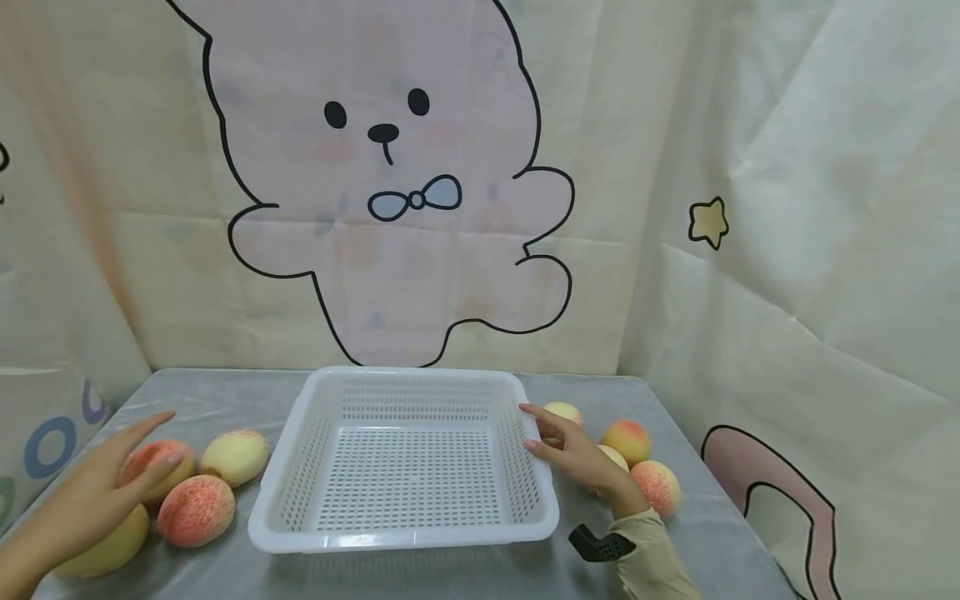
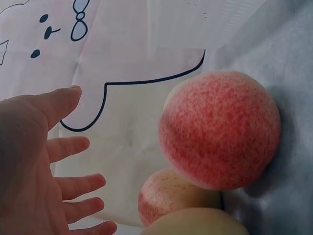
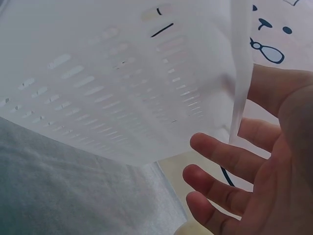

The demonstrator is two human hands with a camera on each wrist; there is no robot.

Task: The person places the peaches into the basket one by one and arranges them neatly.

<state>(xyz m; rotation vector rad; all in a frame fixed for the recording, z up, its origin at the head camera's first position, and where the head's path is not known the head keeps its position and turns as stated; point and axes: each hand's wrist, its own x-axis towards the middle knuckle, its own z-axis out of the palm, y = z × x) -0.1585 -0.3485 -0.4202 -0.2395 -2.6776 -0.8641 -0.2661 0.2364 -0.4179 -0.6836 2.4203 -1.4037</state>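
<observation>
A white slotted plastic basket [image 1: 412, 479] stands in the middle of the grey-covered table, with nothing inside it. My right hand [image 1: 581, 454] grips its right rim, thumb on the inner side and fingers along the outside. From the right wrist, the basket wall [image 3: 210, 63] runs between the thumb and the fingers. On the other side, my left hand [image 1: 93, 496] hovers over a group of peaches with its fingers spread, holding nothing. A red-speckled peach [image 1: 197, 510] lies nearest its thumb, beside a pale yellow peach [image 1: 235, 457]. Another yellow peach [image 1: 112, 546] is partly hidden under the hand.
Several more peaches lie right of the basket, among them an orange-yellow one [image 1: 627, 441] and a reddish one [image 1: 657, 488], some partly behind the right hand. A curtain [image 1: 585, 350] with a cartoon bear hangs behind the table [image 1: 225, 575], and more printed cloth hangs at both sides.
</observation>
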